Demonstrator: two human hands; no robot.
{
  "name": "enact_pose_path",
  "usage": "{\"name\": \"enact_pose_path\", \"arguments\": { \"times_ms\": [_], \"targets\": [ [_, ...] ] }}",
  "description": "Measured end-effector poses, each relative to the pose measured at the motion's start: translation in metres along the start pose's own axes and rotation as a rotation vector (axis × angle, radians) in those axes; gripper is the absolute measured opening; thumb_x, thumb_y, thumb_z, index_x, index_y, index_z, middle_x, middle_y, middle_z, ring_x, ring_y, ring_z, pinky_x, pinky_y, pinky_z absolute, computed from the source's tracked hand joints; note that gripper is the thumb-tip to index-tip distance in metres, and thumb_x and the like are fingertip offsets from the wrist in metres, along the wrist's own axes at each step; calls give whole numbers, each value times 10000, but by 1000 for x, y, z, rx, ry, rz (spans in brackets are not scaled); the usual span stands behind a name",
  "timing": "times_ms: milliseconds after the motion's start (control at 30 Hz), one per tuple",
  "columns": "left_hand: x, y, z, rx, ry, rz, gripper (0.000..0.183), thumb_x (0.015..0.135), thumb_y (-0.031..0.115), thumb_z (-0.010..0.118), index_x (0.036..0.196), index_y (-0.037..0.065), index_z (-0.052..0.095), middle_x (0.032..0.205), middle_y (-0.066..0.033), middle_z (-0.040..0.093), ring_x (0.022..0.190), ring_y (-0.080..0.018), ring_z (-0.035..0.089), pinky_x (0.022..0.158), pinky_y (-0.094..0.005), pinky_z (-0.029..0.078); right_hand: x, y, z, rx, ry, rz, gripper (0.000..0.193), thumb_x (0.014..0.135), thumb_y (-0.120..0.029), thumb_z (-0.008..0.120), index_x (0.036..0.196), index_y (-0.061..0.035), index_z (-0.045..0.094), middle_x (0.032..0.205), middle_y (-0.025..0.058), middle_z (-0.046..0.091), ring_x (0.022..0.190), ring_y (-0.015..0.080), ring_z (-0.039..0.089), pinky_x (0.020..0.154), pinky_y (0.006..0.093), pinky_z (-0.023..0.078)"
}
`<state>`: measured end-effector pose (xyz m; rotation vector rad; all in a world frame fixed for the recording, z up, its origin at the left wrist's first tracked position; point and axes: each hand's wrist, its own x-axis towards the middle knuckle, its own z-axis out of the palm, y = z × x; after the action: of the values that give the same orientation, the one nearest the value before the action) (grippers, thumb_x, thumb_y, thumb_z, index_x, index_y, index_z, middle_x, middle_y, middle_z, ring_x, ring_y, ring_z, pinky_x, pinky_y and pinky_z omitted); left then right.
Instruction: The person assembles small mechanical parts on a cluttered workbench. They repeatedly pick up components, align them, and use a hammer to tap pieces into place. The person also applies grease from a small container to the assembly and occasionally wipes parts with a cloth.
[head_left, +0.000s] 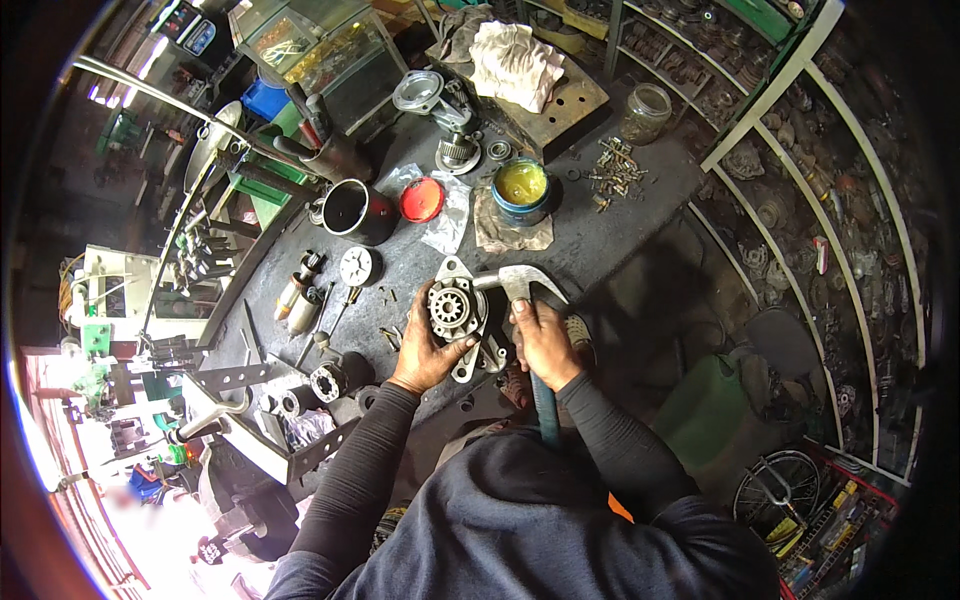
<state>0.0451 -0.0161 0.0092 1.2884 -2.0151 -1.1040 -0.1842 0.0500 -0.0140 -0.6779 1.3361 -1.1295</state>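
My left hand (428,350) is closed around a round, flanged metal housing (455,268). Its open face points up and shows a toothed gear (452,308) in the middle. In my right hand (545,345) is a claw hammer (519,282), gripped high on its blue-green handle (546,412) close below the head. The hammer's striking face is at the housing's upper right edge; whether they touch I cannot tell. Small loose pins (391,337) lie on the bench left of my left hand.
On the dark workbench (600,230) stand a tub of yellow grease (521,185), a red lid (422,200), a dark can (357,213) and a glass jar (647,112). Brass pieces (617,168) lie heaped at right. Another hammer (213,418) is at left. Parts shelves (790,180) line the right side.
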Motion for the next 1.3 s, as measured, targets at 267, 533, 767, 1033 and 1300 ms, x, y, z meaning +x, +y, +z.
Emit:
{"name": "enact_pose_path", "arguments": {
  "times_ms": [267,533,767,1033,1300],
  "targets": [
    [-3,0,4,-41,25,-1,1146,797,275,978,1659,-26,286,1533,-262,548,1440,-375,563,1222,-467,449,-22,-8,-34,-232,-173,-26,522,1164,-522,532,980,-37,591,625,-12,514,440,92,489,399,283,419],
    [2,3,6,-125,23,-40,1146,799,219,978,1664,-35,271,1547,-251,541,1450,-339,559,1230,-448,447,-25,-9,-34,-125,-223,41,502,1163,-508,545,977,-45,593,630,-17,507,443,88,482,393,279,415],
    [-9,-4,-6,138,1,-157,1279,787,338,1000,1696,-45,185,1538,-336,581,1432,-422,602,1186,-469,494,6,-6,-27,-17,-90,35,411,1161,-476,564,990,-104,603,639,-38,500,462,82,436,410,299,382],
    [-16,-30,22,84,108,48,1290,830,432,937,1732,-16,131,1734,-330,311,1595,-464,377,1314,-464,352,48,-57,-79,-1137,-40,-172,544,1106,-421,603,1259,89,715,1331,312,724,1207,497,691,1053,541,526],
    [-86,55,17,-24,410,-93,1117,928,332,872,1757,90,164,1757,-267,297,1564,-435,436,1280,-488,406,74,-96,-118,-1309,-348,-697,334,925,-196,769,1214,-29,769,1059,264,782,992,490,737,888,562,572]
  ]
}}
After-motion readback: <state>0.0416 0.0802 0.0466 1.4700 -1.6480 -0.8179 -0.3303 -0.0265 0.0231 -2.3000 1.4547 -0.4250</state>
